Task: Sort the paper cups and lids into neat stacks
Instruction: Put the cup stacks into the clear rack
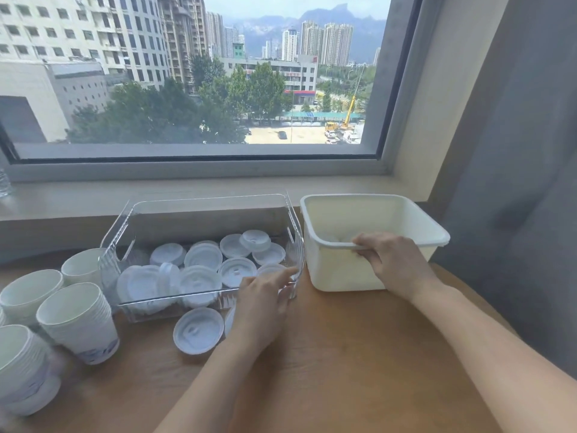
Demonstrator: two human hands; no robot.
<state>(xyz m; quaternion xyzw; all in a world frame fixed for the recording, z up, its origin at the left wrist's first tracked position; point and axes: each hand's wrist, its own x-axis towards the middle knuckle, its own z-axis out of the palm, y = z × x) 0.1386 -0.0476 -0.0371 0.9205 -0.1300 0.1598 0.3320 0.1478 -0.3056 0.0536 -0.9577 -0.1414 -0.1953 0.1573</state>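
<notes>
A clear plastic bin (206, 203) holds several white lids (203, 257) lying loose. One more lid (198, 330) lies on the wooden table in front of it. My left hand (265, 303) rests against the bin's near right corner, fingers fairly straight. A white tub (415, 220) stands to the right, and my right hand (390, 260) grips its near rim, with the fingers curled over the edge. Stacks of white paper cups (78, 320) stand at the left, beside the clear bin.
The wooden table (359, 354) runs under both arms. A window sill (187, 195) and a large window lie behind the bins. A grey curtain (515, 182) hangs at the right. A clear bottle (4, 182) stands at the far left on the sill.
</notes>
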